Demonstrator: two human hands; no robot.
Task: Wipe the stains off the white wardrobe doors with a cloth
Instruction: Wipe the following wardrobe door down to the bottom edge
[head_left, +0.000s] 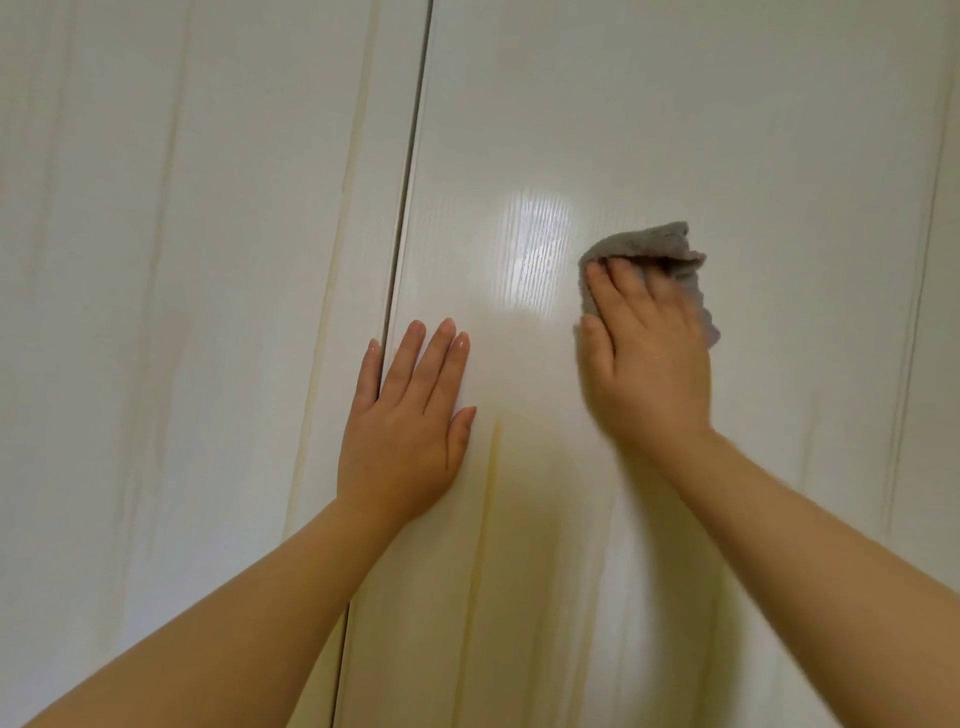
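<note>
Two white wardrobe doors fill the view, the left door (182, 260) and the right door (727, 130), split by a dark vertical gap (410, 171). My right hand (644, 358) presses a crumpled grey cloth (660, 249) flat against the right door, fingers straight over it. My left hand (410, 415) lies flat on the right door beside the gap, fingers spread. A yellowish vertical streak (493, 457) runs down the door just right of my left hand. A bright sheen (535, 249) shows left of the cloth.
Faint yellowish vertical lines (348, 208) mark the left door near its edge. More pale streaks (904, 364) run down the right door's far side. Both forearms reach up from the bottom of the view.
</note>
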